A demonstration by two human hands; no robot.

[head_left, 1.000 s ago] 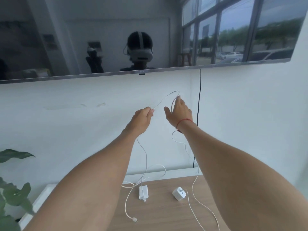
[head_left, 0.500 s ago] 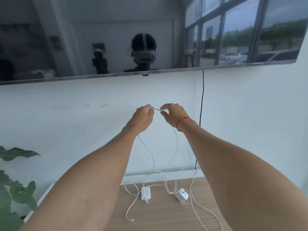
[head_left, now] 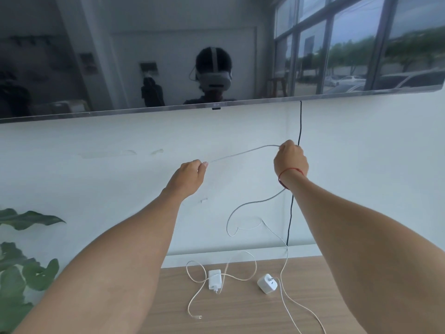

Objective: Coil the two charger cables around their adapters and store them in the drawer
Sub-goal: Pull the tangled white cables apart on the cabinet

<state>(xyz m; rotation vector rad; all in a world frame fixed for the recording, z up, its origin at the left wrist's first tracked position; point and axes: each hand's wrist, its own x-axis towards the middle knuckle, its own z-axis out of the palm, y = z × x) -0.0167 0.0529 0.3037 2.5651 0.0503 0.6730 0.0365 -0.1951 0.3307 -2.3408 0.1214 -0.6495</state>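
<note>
A wall-mounted screen [head_left: 144,56] hangs above a black cord [head_left: 299,121], with a leafy plant [head_left: 21,261] at left.

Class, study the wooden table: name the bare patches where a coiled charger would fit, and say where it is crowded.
Bare wood lies in front of the adapters, between the loose plug and the long cable, and on the right of the table by the right forearm. Crowded: around the flat adapter and cube adapter, where loops cross.
</note>
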